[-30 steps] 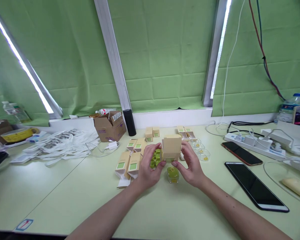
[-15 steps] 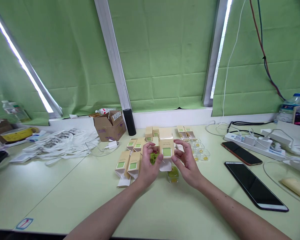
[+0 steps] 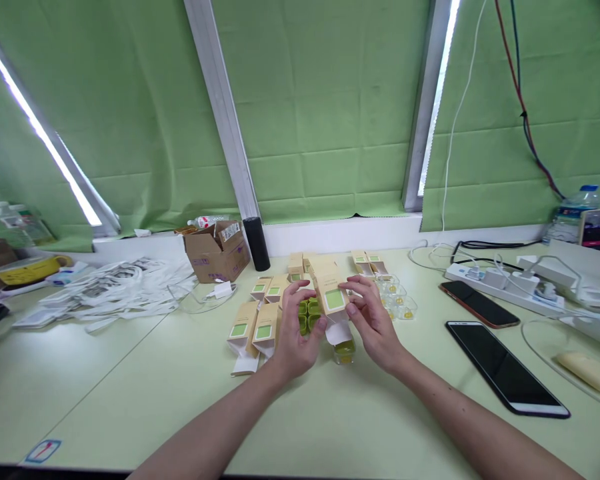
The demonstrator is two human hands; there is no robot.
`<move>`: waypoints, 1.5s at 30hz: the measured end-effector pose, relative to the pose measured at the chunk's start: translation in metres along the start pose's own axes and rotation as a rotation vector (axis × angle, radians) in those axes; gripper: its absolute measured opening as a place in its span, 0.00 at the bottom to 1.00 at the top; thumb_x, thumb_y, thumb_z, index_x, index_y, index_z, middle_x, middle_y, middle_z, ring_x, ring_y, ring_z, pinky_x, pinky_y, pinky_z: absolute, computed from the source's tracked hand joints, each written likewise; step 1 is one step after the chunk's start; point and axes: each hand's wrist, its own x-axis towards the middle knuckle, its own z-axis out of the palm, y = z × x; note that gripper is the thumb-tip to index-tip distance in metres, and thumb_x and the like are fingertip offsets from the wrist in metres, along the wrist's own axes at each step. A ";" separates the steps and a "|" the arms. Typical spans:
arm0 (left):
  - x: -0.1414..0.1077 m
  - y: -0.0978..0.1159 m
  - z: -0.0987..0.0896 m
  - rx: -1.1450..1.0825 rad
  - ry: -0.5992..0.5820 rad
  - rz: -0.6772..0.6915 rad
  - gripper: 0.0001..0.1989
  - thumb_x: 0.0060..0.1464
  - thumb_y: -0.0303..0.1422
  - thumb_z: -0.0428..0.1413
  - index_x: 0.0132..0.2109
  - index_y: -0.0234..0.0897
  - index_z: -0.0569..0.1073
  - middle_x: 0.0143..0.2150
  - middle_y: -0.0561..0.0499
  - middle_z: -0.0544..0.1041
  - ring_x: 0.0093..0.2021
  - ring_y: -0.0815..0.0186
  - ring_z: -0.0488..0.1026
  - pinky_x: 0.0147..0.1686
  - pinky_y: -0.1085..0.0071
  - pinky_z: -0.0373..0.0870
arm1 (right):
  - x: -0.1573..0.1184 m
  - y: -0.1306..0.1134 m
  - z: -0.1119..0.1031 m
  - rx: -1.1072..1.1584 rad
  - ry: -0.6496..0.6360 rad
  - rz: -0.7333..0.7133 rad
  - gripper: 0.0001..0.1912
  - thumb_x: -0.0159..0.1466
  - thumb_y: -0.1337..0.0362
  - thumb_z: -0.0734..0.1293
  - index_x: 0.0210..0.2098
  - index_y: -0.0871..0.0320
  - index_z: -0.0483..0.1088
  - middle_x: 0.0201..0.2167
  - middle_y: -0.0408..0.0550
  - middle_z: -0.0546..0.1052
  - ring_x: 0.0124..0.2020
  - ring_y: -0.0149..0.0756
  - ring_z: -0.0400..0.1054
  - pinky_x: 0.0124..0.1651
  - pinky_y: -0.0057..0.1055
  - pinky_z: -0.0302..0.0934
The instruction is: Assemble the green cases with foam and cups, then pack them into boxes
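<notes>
A small beige box (image 3: pixel 332 287) with a green window tilts in the middle, its white bottom flap hanging open. My right hand (image 3: pixel 373 320) grips its right side between thumb and fingers. At the box's left, my left hand (image 3: pixel 300 330) has its fingers curved and apart, with a gap between them and the box. Just below the flap, a clear container with green contents (image 3: pixel 345 352) stands on the table. Several green pieces (image 3: pixel 308 315) show behind my left hand. Similar beige boxes (image 3: pixel 265 327) stand to the left, and clear containers with yellow dots (image 3: pixel 405 308) to the right.
A black phone (image 3: pixel 505 367), a second phone (image 3: pixel 480 303) and a power strip (image 3: pixel 505 290) lie at the right. At the back stand a cardboard box (image 3: pixel 219 253) and a black cylinder (image 3: pixel 257 244). White straps (image 3: pixel 115 290) are heaped at the left.
The beige box has tilted, its lower end swinging right over the clear container. My left hand's fingers have come away from it. The view has shifted slightly.
</notes>
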 end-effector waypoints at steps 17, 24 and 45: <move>0.001 0.002 -0.001 -0.048 -0.033 -0.066 0.21 0.67 0.35 0.61 0.65 0.45 0.72 0.69 0.38 0.64 0.73 0.45 0.61 0.63 0.49 0.71 | -0.003 -0.003 -0.007 0.142 -0.045 0.071 0.20 0.77 0.49 0.62 0.65 0.41 0.71 0.65 0.53 0.60 0.50 0.42 0.72 0.51 0.42 0.74; 0.000 -0.008 0.002 -0.244 0.027 -0.241 0.22 0.66 0.36 0.64 0.64 0.49 0.74 0.68 0.42 0.63 0.61 0.54 0.74 0.60 0.57 0.74 | -0.003 0.000 -0.007 0.140 -0.084 0.087 0.21 0.76 0.50 0.63 0.66 0.40 0.71 0.67 0.53 0.58 0.52 0.43 0.74 0.53 0.45 0.75; 0.001 -0.006 0.004 -0.216 0.015 -0.282 0.18 0.65 0.36 0.64 0.61 0.47 0.79 0.64 0.43 0.65 0.50 0.62 0.76 0.52 0.63 0.75 | 0.005 -0.002 -0.009 0.321 -0.094 0.198 0.21 0.68 0.49 0.75 0.59 0.44 0.76 0.68 0.53 0.57 0.43 0.35 0.76 0.48 0.40 0.78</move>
